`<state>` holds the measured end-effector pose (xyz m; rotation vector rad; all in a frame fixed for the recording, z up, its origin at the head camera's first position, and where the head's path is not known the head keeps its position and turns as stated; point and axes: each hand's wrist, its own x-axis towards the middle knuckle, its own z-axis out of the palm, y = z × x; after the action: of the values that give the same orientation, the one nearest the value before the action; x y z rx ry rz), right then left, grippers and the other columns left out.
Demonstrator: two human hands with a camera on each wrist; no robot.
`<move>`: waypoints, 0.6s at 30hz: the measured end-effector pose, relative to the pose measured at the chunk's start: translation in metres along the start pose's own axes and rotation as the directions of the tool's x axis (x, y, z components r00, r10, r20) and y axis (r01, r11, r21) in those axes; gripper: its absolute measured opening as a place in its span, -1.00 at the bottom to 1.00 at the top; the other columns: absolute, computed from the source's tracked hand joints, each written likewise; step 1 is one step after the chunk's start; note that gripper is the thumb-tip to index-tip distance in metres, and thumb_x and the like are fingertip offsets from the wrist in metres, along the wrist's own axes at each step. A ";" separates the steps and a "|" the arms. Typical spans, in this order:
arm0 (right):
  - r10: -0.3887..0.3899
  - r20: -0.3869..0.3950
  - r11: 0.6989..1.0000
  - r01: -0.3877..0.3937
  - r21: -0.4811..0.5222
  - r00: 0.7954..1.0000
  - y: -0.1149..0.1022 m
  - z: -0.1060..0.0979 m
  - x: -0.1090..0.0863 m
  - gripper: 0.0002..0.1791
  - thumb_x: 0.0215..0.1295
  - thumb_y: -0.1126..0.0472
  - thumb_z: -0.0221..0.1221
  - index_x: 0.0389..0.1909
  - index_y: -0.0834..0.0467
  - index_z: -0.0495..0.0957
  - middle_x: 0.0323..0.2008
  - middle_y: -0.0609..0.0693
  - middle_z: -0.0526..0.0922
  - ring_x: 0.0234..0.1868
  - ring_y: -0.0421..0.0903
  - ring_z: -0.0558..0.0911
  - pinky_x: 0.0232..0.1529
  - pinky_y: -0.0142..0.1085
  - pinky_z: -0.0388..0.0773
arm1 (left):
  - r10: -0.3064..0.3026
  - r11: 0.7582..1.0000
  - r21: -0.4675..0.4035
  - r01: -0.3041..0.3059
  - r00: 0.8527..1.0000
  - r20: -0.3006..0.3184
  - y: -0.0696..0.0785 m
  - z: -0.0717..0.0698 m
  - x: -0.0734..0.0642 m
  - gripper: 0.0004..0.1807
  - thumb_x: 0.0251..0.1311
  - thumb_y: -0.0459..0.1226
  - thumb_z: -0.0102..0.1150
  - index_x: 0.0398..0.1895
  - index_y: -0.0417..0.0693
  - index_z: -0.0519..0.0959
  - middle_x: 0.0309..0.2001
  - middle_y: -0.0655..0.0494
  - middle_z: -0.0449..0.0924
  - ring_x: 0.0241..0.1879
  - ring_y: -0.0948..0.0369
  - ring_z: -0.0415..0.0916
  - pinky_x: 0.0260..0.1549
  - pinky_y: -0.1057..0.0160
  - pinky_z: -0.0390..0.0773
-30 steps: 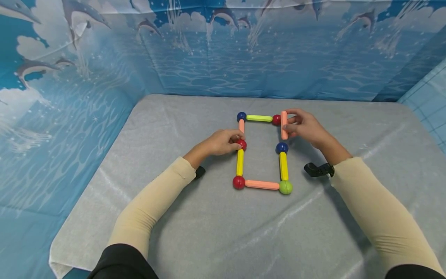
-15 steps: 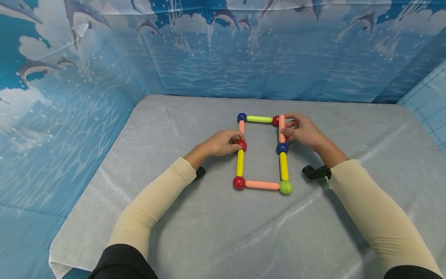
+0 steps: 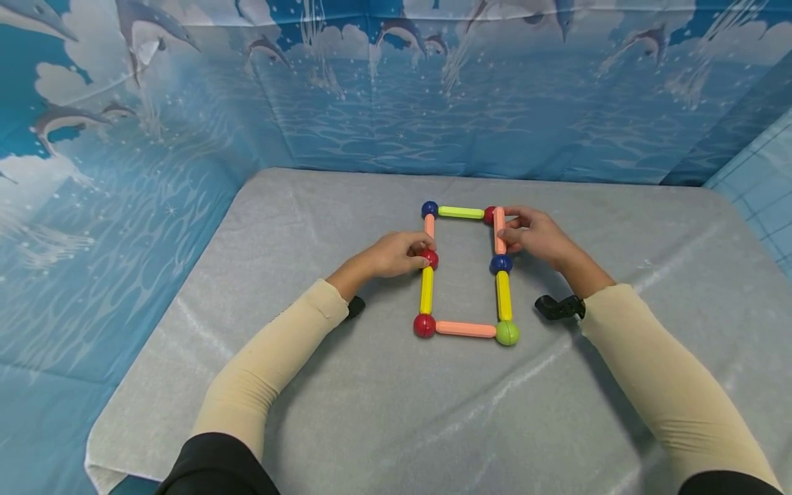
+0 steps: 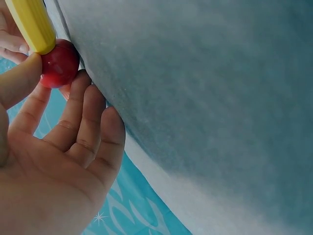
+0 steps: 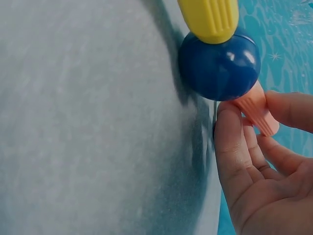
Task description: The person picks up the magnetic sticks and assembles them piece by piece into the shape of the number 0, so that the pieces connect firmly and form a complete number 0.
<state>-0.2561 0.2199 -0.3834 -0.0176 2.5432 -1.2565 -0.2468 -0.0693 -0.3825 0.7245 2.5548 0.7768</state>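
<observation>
Sticks and balls of a magnetic building set form an upright rectangle in the head view. My left hand (image 3: pixel 392 254) pinches the red ball (image 4: pixel 61 63) halfway along its left side, thumb against the ball where a yellow stick (image 4: pixel 32 24) joins it. On the right side, my right hand (image 3: pixel 535 237) holds a salmon stick (image 3: pixel 499 230) between thumb and fingers. That stick's near end meets a blue ball (image 5: pixel 217 66), and its far end overlaps another red ball (image 3: pixel 489 215). From the blue ball a yellow stick (image 3: pixel 504 295) runs to a green ball (image 3: pixel 507 333).
A salmon stick (image 3: pixel 465 330) joins the green ball to a red ball (image 3: pixel 425 326) at the near side. At the far side lies a lime stick (image 3: pixel 460 212) beside a blue ball (image 3: pixel 430 209). Grey cloth (image 3: pixel 346 412) covers the table; a dolphin-print curtain (image 3: pixel 396 103) hangs behind.
My right hand has lowered the salmon stick toward me and slightly left, closing the gap to the blue ball. The left hand stays on its red ball.
</observation>
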 end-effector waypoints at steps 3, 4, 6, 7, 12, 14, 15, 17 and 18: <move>0.002 0.022 1.000 -0.001 -0.009 1.000 0.001 -0.001 -0.001 -0.29 0.50 0.07 0.06 0.54 0.16 0.04 0.15 0.22 0.37 -0.10 -0.05 0.57 -0.02 -0.23 0.67 | -0.003 1.000 -0.004 0.003 1.000 0.000 0.001 0.000 0.000 -0.67 0.37 -0.21 0.16 0.17 0.06 0.52 0.06 0.00 0.62 -0.03 0.11 0.51 -0.01 0.22 0.56; 0.002 0.030 1.000 -0.002 -0.009 1.000 0.001 -0.001 0.000 -0.29 0.50 0.07 0.05 0.54 0.16 0.03 0.14 0.23 0.36 -0.11 -0.05 0.57 -0.03 -0.25 0.67 | -0.005 1.000 -0.007 0.005 1.000 -0.001 0.001 0.001 0.000 -0.67 0.37 -0.21 0.16 0.17 0.06 0.52 0.06 0.00 0.62 -0.03 0.11 0.52 -0.02 0.22 0.56; 0.004 0.043 1.000 -0.003 -0.013 0.999 0.002 -0.002 0.001 -0.29 0.50 0.08 0.04 0.55 0.17 0.02 0.14 0.23 0.36 -0.11 -0.05 0.56 -0.06 -0.28 0.67 | -0.006 1.000 -0.009 0.006 1.000 -0.004 0.001 0.001 0.000 -0.67 0.37 -0.21 0.16 0.17 0.06 0.52 0.05 0.00 0.62 -0.04 0.12 0.51 -0.03 0.22 0.56; 0.003 0.048 1.000 -0.002 -0.014 0.999 0.002 -0.001 0.001 -0.29 0.50 0.09 0.03 0.55 0.17 0.02 0.14 0.23 0.36 -0.11 -0.05 0.56 -0.07 -0.29 0.68 | -0.005 1.000 -0.009 0.005 1.000 -0.004 0.001 0.001 0.000 -0.67 0.37 -0.21 0.16 0.17 0.06 0.52 0.05 0.00 0.63 -0.04 0.12 0.52 -0.03 0.23 0.56; 0.008 0.053 1.000 -0.008 -0.006 0.999 0.003 0.000 0.003 -0.30 0.51 0.12 0.02 0.56 0.14 0.00 0.16 0.26 0.34 -0.11 -0.04 0.56 -0.08 -0.29 0.69 | -0.002 1.000 -0.009 0.002 1.000 -0.005 0.000 0.001 0.001 -0.68 0.37 -0.21 0.16 0.16 0.06 0.52 0.03 0.00 0.63 -0.06 0.12 0.52 -0.04 0.23 0.56; 0.016 0.048 1.000 -0.016 -0.003 0.999 0.002 0.001 0.003 -0.30 0.51 0.14 0.01 0.56 0.12 0.00 0.16 0.26 0.34 -0.12 -0.04 0.57 -0.09 -0.30 0.69 | -0.002 1.000 -0.009 0.002 1.000 -0.005 0.000 0.001 0.001 -0.68 0.37 -0.21 0.17 0.15 0.07 0.52 0.03 0.01 0.63 -0.06 0.13 0.52 -0.05 0.24 0.56; 0.019 0.046 1.000 -0.019 -0.002 0.999 0.002 0.001 0.004 -0.30 0.51 0.15 0.01 0.56 0.11 -0.01 0.16 0.26 0.34 -0.12 -0.04 0.57 -0.10 -0.31 0.69 | -0.001 1.000 -0.010 0.001 1.000 -0.005 0.000 0.001 0.001 -0.68 0.37 -0.21 0.17 0.16 0.07 0.52 0.03 0.01 0.63 -0.06 0.13 0.52 -0.05 0.24 0.56; 0.024 0.042 1.000 -0.024 0.000 0.999 0.001 0.002 0.004 -0.30 0.50 0.16 0.01 0.57 0.10 -0.02 0.17 0.27 0.34 -0.13 -0.05 0.56 -0.12 -0.32 0.68 | 0.001 1.000 -0.008 -0.001 1.000 -0.006 -0.001 0.001 0.001 -0.68 0.37 -0.21 0.16 0.16 0.07 0.52 0.03 0.01 0.63 -0.07 0.13 0.52 -0.06 0.24 0.55; 0.027 0.039 1.000 -0.027 0.003 0.999 0.001 0.002 0.004 -0.29 0.50 0.17 0.02 0.57 0.10 -0.02 0.17 0.27 0.35 -0.14 -0.06 0.57 -0.13 -0.32 0.68 | 0.002 1.000 -0.007 -0.002 1.000 -0.007 -0.001 0.001 0.002 -0.68 0.37 -0.21 0.16 0.16 0.07 0.52 0.03 0.00 0.63 -0.07 0.13 0.52 -0.06 0.24 0.55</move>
<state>-0.2596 0.2183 -0.3864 -0.0068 2.4998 -1.2386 -0.2479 -0.0688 -0.3846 0.7229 2.5568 0.7902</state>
